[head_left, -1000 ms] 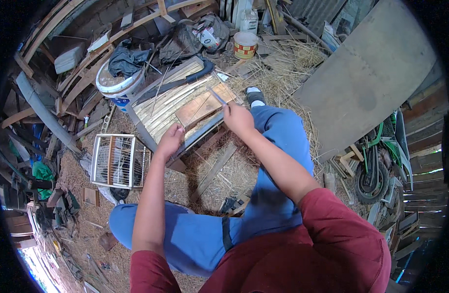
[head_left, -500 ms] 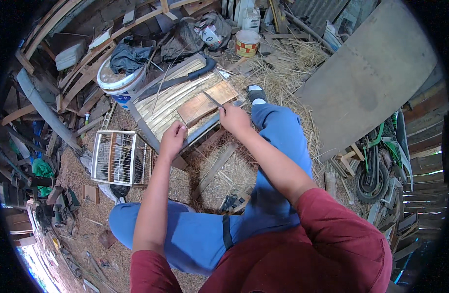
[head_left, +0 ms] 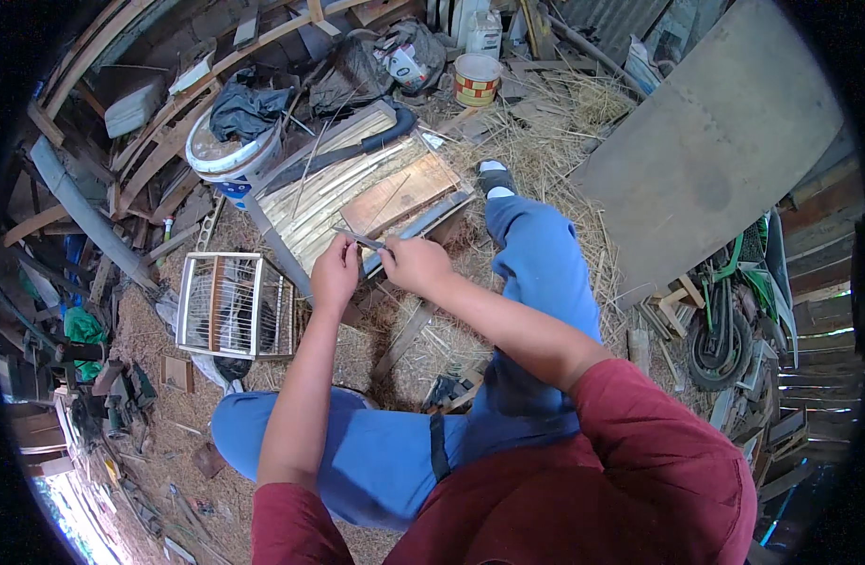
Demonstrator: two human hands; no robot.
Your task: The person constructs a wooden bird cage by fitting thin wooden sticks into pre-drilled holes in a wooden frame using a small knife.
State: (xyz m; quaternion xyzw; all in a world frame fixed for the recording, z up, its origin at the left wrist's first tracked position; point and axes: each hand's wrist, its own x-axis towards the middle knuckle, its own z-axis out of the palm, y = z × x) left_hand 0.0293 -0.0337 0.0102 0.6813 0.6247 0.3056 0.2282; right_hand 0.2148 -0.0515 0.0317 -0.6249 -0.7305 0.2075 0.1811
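Observation:
My right hand (head_left: 416, 263) grips a small knife (head_left: 359, 238), its blade pointing left across the fingertips of my left hand. The fingers of my left hand (head_left: 336, 273) are pinched together beside the blade. A thin stick (head_left: 392, 196) runs up from near them over the reddish-brown board (head_left: 404, 192); whether they hold it I cannot make out. Both hands are just over the near edge of a low bench topped with pale wooden slats (head_left: 312, 214). A long dark tool with a curved handle (head_left: 391, 133) lies across the slats behind the board.
A wire cage (head_left: 235, 306) stands left of the bench. Behind it are a white bucket (head_left: 233, 162) topped with black plastic and a red-yellow tub (head_left: 477, 81). A large flat panel (head_left: 710, 155) leans at right. Straw covers the floor around my foot.
My right hand has moved left and down with the knife, bringing the blade from above the board to my left hand's fingers. My left hand has barely shifted.

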